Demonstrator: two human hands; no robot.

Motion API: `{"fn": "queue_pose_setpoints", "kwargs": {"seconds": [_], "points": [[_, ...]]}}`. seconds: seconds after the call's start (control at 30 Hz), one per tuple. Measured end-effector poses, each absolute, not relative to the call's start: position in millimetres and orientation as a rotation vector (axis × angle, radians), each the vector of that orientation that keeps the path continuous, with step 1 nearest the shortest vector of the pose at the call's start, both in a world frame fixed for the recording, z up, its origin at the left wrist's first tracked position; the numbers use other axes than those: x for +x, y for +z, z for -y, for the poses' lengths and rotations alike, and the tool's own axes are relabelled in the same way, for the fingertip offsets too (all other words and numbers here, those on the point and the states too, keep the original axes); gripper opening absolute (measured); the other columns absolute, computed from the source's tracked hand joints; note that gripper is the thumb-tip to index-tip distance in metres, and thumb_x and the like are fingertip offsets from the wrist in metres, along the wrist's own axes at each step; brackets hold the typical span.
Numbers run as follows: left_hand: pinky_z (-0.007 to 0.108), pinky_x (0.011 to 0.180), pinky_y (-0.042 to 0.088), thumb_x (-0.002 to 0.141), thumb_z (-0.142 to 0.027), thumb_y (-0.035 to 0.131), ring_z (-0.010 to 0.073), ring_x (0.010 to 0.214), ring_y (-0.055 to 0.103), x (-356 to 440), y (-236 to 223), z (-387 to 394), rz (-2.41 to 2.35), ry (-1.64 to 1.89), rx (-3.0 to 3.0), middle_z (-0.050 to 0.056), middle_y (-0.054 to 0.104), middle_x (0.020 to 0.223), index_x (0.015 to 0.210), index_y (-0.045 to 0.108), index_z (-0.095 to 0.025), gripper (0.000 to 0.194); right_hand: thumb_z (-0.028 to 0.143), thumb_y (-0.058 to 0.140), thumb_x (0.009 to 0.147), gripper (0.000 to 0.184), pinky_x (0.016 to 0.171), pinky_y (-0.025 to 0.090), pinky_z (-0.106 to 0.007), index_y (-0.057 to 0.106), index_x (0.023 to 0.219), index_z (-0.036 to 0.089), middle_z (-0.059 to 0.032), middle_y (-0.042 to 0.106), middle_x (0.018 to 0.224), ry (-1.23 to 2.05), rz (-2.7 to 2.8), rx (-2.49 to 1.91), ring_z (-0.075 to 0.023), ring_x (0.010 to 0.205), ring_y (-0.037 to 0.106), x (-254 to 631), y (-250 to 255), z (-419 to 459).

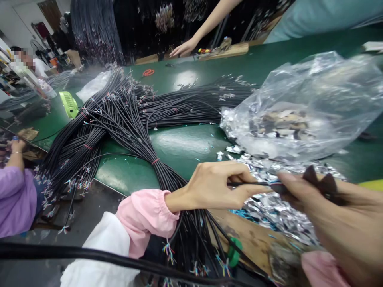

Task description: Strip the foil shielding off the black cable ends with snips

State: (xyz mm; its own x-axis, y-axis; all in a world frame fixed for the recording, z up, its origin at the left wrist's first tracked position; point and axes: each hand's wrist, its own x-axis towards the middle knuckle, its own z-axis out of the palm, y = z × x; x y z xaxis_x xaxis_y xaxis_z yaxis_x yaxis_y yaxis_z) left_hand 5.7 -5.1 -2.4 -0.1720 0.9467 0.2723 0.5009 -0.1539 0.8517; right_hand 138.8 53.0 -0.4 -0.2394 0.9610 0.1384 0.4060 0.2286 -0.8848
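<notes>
A thin black cable (248, 183) runs level between my two hands. My left hand (217, 185) is closed on it, pinching it between thumb and fingers. At the cable's right end, my right hand (335, 215) is closed around a small dark brown tool (318, 181) with two pointed parts sticking up; its exact kind is unclear. The right thumb presses where cable and tool meet, and a bit of blue wire shows there. Beneath my left forearm lies a bundle of black cables (154, 159), tied with a red band, their ends fanned into coloured wires.
More cable bundles (185, 103) cover the green table (125, 179). Foil scraps (269, 207) are heaped behind my hands, beside a clear plastic bag (323, 99). Red scissors (148, 72) and a green fan (68, 104) lie farther off. A co-worker's hand (184, 48) reaches across the far side.
</notes>
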Motion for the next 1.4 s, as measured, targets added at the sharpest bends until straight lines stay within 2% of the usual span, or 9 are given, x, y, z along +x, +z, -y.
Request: {"fn": "queue_pose_setpoints", "kwargs": {"seconds": [0.13,0.37,0.7,0.87,1.03,1.17,1.4], "points": [[0.018,0.051,0.034,0.073,-0.015,0.063,0.0045,0.051,0.04,5.7,0.7,5.6,-1.649,1.279,1.64,-0.004,0.05,0.057,0.057,0.053,-0.013,0.018,0.042,0.065,0.049,0.029,0.04,0.028,-0.024,0.051,0.042,0.018,0.0,0.041,0.047,1.116,1.659,-1.376,-0.0103,0.046,0.035,135.2,7.8,-50.9],[0.018,0.05,0.031,0.067,-0.006,0.065,0.0037,0.05,0.036,6.3,0.5,4.6,-1.635,1.325,1.57,-0.006,0.043,0.054,0.054,0.047,-0.014,0.024,0.051,0.074,0.038,0.039,0.037,0.027,-0.023,0.052,0.038,0.019,-0.0001,0.041,0.045,1.15,1.614,-1.361,-0.0097,0.043,0.035,129.9,13.3,-53.7],[0.019,0.047,0.029,0.069,-0.013,0.066,0.0036,0.047,0.034,8.1,-4.8,1.6,-1.529,1.45,1.524,-0.006,0.043,0.055,0.055,0.048,-0.014,0.022,0.053,0.071,0.048,0.038,0.031,0.023,-0.023,0.052,0.04,0.022,0.0012,0.037,0.041,1.01,1.729,-1.223,-0.0096,0.037,0.032,131.6,9.9,-58.3],[0.019,0.047,0.028,0.07,-0.018,0.066,0.0041,0.047,0.034,9.6,-5.6,1.7,-1.547,1.447,1.494,-0.006,0.041,0.054,0.055,0.048,-0.014,0.024,0.052,0.064,0.062,0.044,0.031,0.023,-0.021,0.043,0.039,0.02,0.0025,0.03,0.04,0.787,1.844,-1.168,-0.0074,0.036,0.028,132.6,7.2,-56.1],[0.02,0.048,0.028,0.07,-0.02,0.066,0.0045,0.049,0.035,10.7,-7.3,1.4,-1.583,1.422,1.456,-0.006,0.042,0.055,0.055,0.049,-0.015,0.023,0.039,0.061,0.069,0.028,0.033,0.029,-0.018,0.054,0.05,0.02,0.0041,0.043,0.038,0.467,1.949,-0.937,-0.0064,0.034,0.034,139.0,1.4,-59.9],[0.019,0.048,0.028,0.07,-0.02,0.067,0.0043,0.049,0.034,10.7,-7.2,1.1,-1.59,1.408,1.464,-0.006,0.041,0.055,0.055,0.048,-0.014,0.024,0.028,0.058,0.074,0.024,0.035,0.033,-0.016,0.051,0.053,0.02,0.0041,0.053,0.043,0.318,2.008,-0.807,-0.0049,0.031,0.032,141.1,-4.1,-60.6],[0.019,0.048,0.03,0.071,-0.023,0.066,0.005,0.05,0.036,10.1,-5.2,0.7,-1.629,1.334,1.48,-0.005,0.043,0.057,0.056,0.048,-0.015,0.025,0.026,0.059,0.077,0.017,0.041,0.039,-0.018,0.055,0.061,0.021,0.0023,0.061,0.051,0.289,2.047,-0.823,-0.0088,0.041,0.051,143.1,-2.0,-56.8]]}}
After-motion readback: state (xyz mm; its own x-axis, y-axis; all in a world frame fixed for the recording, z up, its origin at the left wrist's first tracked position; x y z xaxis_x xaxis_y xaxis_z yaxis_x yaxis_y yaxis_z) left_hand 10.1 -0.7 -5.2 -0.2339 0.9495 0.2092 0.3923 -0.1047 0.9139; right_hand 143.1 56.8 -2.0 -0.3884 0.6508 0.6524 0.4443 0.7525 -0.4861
